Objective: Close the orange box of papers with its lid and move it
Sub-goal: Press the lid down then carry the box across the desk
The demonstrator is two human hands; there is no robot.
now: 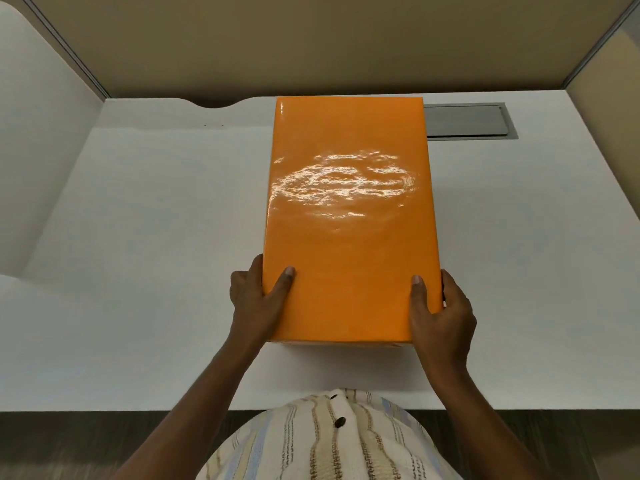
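A grey cable hatch (471, 121) sits behind the lidded orange box (349, 216) on the white surface (156, 237). Left hand (258, 299) and right hand (445, 317) clamp its near corners, fingers (284, 282) pressing the lid.

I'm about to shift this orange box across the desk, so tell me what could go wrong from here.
Both hands, left hand and right hand, grip only the near end of the orange box, so the far end could sag or tip. Its glossy lid looks slippery; thumbs may slide. The far right corner sits by the grey cable hatch and could catch on it if pushed that way.
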